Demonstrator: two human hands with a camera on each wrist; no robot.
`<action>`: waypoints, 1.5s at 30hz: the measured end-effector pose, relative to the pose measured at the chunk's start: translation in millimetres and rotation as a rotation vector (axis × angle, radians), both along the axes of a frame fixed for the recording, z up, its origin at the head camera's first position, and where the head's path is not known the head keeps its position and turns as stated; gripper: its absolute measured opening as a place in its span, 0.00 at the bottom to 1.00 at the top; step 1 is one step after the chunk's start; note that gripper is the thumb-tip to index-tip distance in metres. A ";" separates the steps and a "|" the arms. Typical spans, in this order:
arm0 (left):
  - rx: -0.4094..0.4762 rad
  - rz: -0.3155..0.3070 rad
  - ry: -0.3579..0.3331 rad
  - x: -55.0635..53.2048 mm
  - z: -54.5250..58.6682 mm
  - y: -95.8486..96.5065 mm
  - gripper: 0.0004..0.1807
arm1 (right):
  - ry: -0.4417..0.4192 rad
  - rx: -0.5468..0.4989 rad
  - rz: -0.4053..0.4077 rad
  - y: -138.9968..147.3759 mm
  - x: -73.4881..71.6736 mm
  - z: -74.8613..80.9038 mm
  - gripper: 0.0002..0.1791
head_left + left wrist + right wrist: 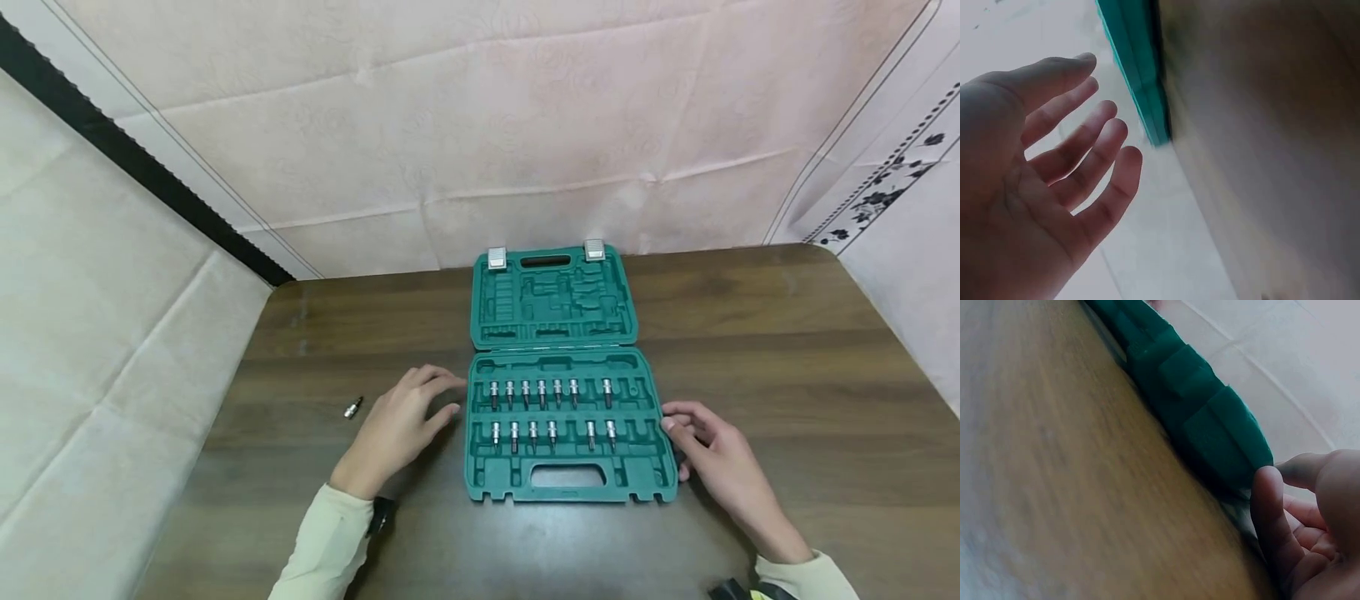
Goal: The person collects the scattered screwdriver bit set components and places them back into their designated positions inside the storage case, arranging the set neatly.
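A green plastic socket case (480, 475) lies unfolded on the table, lid leaning back behind its tray. Two rows of silver bit sockets (542, 393) sit in the tray's slots. My right hand (720, 458) pinches the tray's right edge between thumb and forefinger, with the other fingers curled below. The same edge of the green case (1225, 434) shows close up in the right wrist view. At the tray's left side is my left hand (405, 421), fingers loosely bent and fingertips near the rim. Its palm holds nothing in the left wrist view.
One loose bit socket (353, 407) lies on the wooden table (300, 492), left of my left hand. Pale cloth (450, 125) hangs behind the table's back edge and along both sides. Two grey latches (594, 250) stick up from the lid's top edge.
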State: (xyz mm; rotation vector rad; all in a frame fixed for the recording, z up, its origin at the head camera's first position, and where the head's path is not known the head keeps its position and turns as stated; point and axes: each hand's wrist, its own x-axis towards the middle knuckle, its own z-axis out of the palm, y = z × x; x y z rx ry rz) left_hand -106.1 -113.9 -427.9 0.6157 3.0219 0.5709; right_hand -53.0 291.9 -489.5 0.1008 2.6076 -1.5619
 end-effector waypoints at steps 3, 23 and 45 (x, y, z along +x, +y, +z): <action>-0.035 0.034 0.033 3.7 3.4 -17.0 0.19 | 0.001 0.002 0.000 0.3 0.9 0.9 0.22; -0.094 0.174 -0.036 13.5 -5.2 -109.7 0.30 | -0.015 0.006 -0.006 3.7 1.5 3.0 0.22; -0.099 0.190 -0.027 19.8 -15.5 -104.4 0.08 | -0.047 0.013 0.013 0.4 -1.4 3.4 0.22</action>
